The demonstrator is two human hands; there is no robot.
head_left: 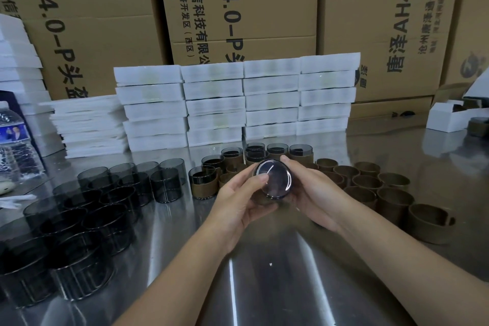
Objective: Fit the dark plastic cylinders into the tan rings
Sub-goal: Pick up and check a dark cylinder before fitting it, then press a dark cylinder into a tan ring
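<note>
Brown boxes stand like a wall at the back. A white foam stack sits in front of them on a shiny metal table.

The left hand and the right hand share 1 held cylinder, a dark one, up over the middle of the table. Its round end faces the camera. The fingers of both hands curl round its sides, and the left thumb lies on its rim. A bit of tan ring shows at the low side of the held cylinder. I think the ring is on it, but the hands hide how far.

Left of the held cylinder is a big bunch of loose dark cylinders. Right of it are many empty tan rings. Just behind it stand the finished ones, dark tubes inside tan rings. Far to its left is a water bottle.

My guess is that the step now is pushing this cylinder all the way into its ring. That calls for a soft, even push from both hands, so it goes in straight and does not tip. Then it can join the finished ones, and 1 new cylinder and 1 new ring need picking up. Lots of loose parts are left, so the job looks less than half done.
</note>
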